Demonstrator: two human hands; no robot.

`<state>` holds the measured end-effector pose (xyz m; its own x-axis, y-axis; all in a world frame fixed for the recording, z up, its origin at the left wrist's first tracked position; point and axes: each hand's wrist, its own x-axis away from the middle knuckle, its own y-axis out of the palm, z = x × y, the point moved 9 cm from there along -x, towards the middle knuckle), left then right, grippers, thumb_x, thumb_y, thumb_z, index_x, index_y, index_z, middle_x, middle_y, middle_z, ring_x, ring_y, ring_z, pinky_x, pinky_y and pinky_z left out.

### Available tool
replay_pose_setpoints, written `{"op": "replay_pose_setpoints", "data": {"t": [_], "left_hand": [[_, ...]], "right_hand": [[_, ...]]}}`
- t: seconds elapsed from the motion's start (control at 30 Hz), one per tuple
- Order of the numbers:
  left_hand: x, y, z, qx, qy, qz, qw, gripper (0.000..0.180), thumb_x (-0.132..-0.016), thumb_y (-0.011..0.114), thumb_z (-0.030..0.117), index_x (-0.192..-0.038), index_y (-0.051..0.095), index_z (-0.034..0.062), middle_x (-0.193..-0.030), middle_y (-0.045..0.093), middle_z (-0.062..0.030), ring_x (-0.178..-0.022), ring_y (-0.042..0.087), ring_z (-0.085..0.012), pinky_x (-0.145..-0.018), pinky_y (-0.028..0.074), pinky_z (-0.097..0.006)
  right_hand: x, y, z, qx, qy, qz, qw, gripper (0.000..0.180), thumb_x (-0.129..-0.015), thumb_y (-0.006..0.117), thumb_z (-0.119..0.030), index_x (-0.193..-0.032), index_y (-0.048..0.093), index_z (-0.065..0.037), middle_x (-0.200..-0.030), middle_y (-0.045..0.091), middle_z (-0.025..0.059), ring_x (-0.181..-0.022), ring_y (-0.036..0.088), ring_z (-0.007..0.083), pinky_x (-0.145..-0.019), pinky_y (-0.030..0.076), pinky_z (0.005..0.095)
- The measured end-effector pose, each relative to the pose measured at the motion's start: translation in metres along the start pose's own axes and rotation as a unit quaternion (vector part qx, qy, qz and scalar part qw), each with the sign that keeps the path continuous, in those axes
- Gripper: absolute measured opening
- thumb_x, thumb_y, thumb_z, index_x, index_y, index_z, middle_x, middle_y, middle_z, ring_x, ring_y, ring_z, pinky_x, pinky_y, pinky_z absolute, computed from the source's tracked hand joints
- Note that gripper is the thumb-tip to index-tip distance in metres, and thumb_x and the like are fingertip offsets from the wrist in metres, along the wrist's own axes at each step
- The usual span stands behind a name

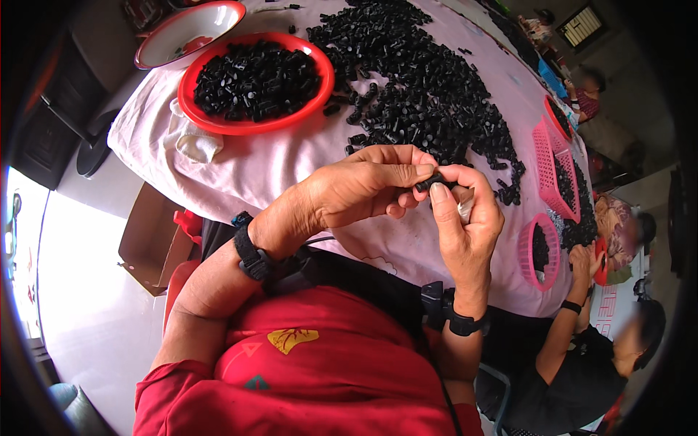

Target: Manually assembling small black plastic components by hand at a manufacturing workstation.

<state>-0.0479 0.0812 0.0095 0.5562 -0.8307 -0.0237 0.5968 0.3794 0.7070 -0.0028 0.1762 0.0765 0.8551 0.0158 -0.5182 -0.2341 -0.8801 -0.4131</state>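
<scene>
Up and left of the hands sits a red bowl (pixel 254 76) of black parts. A heap (pixel 429 87) spreads over the counter (pixel 269 163) just beyond them. The left hand (pixel 363 190) and right hand (pixel 465 218) meet, fingertips pinching one black part (pixel 430 182). Pink baskets (pixel 552 171) lie right.

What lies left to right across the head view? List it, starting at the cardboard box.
Cardboard box → red bowl of black parts → left hand → small black part pinched between both hands → right hand → round pink basket
</scene>
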Motion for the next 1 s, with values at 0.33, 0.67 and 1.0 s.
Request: {"op": "replay_pose_setpoints", "data": {"t": [0.33, 0.67, 1.0], "left_hand": [[-0.002, 0.002, 0.014, -0.034, 0.078, 0.005, 0.996, 0.027, -0.095, 0.060, 0.023, -0.115, 0.059, 0.0055, -0.087, 0.061, 0.0023, -0.077, 0.056, -0.0063, -0.067, 0.043, -0.019], [-0.004, -0.009, 0.011, -0.036, 0.092, 0.046, 0.994, 0.026, -0.094, 0.061, 0.025, -0.111, 0.063, 0.0059, -0.091, 0.063, 0.0027, -0.077, 0.057, -0.0049, -0.067, 0.045, -0.020], [0.000, 0.009, 0.012, -0.048, 0.067, -0.011, 0.997, 0.035, -0.095, 0.060, 0.028, -0.121, 0.060, 0.0054, -0.100, 0.064, 0.0028, -0.085, 0.057, -0.0052, -0.070, 0.044, -0.020]], "right_hand": [[0.002, -0.009, 0.003, -0.007, -0.006, 0.090, 0.996, 0.012, -0.087, 0.067, -0.009, -0.095, 0.060, -0.003, -0.066, 0.054, -0.0047, -0.054, 0.042, 0.0009, -0.048, 0.033, 0.0192], [0.003, 0.004, -0.018, 0.148, -0.032, 0.046, 0.987, 0.022, -0.084, 0.074, -0.017, -0.087, 0.057, -0.005, -0.064, 0.061, 0.0044, -0.054, 0.056, 0.0089, -0.049, 0.045, 0.0253], [0.001, 0.005, 0.000, 0.161, 0.018, 0.016, 0.987, 0.035, -0.085, 0.072, -0.035, -0.081, 0.056, -0.004, -0.064, 0.064, 0.0075, -0.054, 0.063, 0.0194, -0.049, 0.047, 0.0322]]}}
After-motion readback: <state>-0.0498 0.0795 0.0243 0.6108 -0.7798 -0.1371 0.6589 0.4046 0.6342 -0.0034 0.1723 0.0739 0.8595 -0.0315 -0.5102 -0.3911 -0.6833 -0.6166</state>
